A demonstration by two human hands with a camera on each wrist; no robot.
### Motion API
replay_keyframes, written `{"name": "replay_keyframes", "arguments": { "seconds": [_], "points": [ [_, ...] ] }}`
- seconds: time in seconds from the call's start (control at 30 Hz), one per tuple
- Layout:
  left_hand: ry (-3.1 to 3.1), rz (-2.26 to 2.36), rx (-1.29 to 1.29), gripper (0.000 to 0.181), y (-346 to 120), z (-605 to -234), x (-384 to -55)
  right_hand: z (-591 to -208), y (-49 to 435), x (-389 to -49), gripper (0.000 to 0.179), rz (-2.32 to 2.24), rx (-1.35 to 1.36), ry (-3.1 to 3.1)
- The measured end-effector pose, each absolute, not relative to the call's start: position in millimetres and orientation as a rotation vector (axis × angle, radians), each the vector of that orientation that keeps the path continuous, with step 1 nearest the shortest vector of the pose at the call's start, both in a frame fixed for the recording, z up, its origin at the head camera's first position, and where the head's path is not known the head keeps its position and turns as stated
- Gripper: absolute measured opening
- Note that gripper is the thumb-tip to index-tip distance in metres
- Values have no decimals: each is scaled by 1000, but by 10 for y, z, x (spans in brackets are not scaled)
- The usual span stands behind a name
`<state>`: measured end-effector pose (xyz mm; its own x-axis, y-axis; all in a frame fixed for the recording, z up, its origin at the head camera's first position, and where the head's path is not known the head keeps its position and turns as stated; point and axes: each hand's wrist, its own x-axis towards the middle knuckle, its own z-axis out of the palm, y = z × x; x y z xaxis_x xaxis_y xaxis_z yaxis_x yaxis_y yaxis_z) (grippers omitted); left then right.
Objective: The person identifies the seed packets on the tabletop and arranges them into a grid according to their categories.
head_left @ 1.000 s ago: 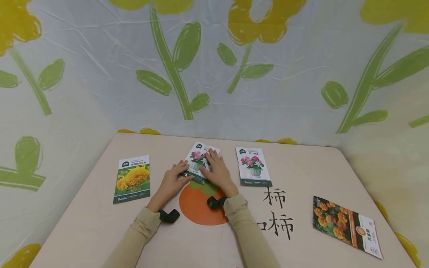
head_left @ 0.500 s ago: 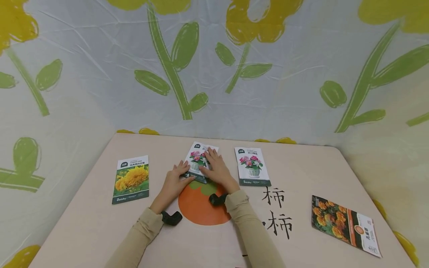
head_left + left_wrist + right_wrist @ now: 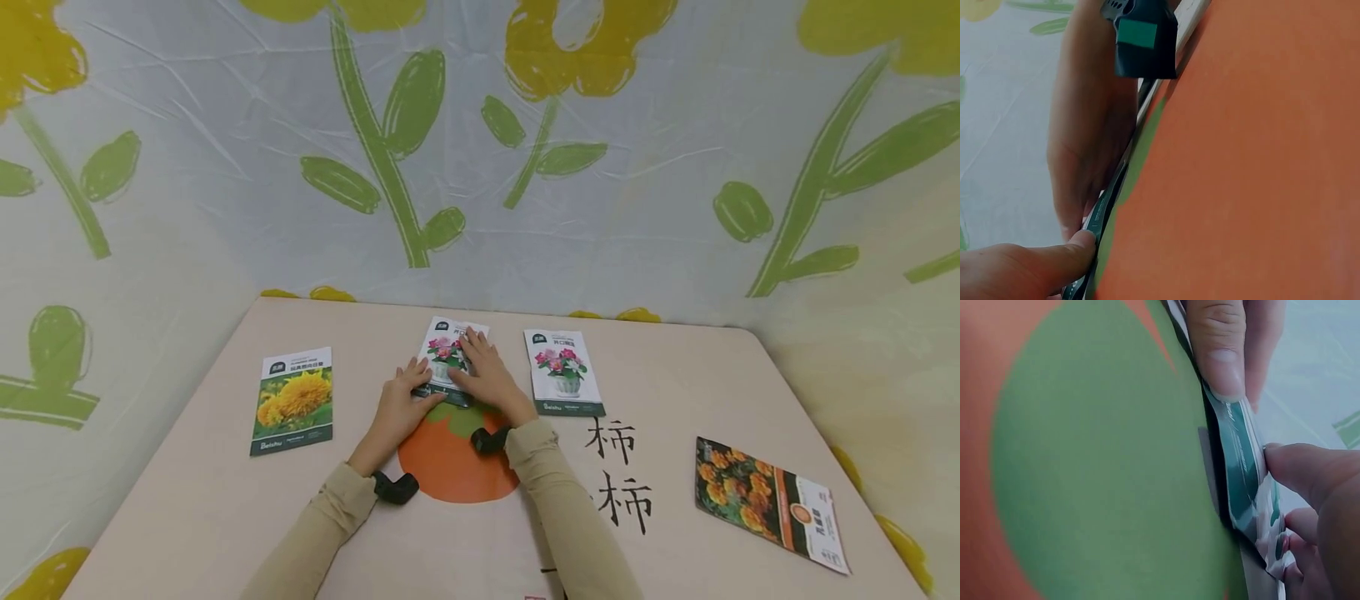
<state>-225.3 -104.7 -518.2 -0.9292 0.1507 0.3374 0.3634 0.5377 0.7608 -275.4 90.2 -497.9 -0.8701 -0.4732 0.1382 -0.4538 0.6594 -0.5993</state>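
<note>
In the head view, a white seed packet (image 3: 444,346) with pink flowers in a pot lies at the table's middle. Its near edge is dark green, and layered edges show in the right wrist view (image 3: 1244,465). My left hand (image 3: 397,408) touches its lower left corner, fingers along the left side and thumb at the near edge. My right hand (image 3: 491,379) rests on its right part, fingers spread and fairly straight over the front. Close by in the left wrist view, my left thumb (image 3: 1066,259) presses on the green edge. The hands hide part of the print.
A sunflower packet (image 3: 294,402) lies at left, a matching pink-flower packet (image 3: 566,373) right of my hands, and a marigold packet (image 3: 772,504) slanted at far right. The tablecloth (image 3: 187,500) bears an orange persimmon print (image 3: 442,479) and black characters. A flowered cloth wall (image 3: 262,217) stands behind.
My left hand has shifted right and slightly inward at the packet's lower left corner. The packet has turned a little straighter. My right hand stays nearly in place on it.
</note>
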Motion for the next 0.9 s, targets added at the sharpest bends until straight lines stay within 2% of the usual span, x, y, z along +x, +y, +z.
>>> {"name": "replay_keyframes", "arguments": {
  "seconds": [0.4,0.63,0.9],
  "points": [
    [-2478,-1321,-406,44,-897,-5196,-2291,-4949,962,-2809,69,-1006,-776,2817],
    [-2459,-1311,-390,67,-857,-5220,-2323,-4974,972,-2836,70,-1063,-758,2800],
    [-2455,-1323,-436,54,-874,-5263,-2311,-5010,966,-2801,78,-1153,-695,2802]
  ]
}}
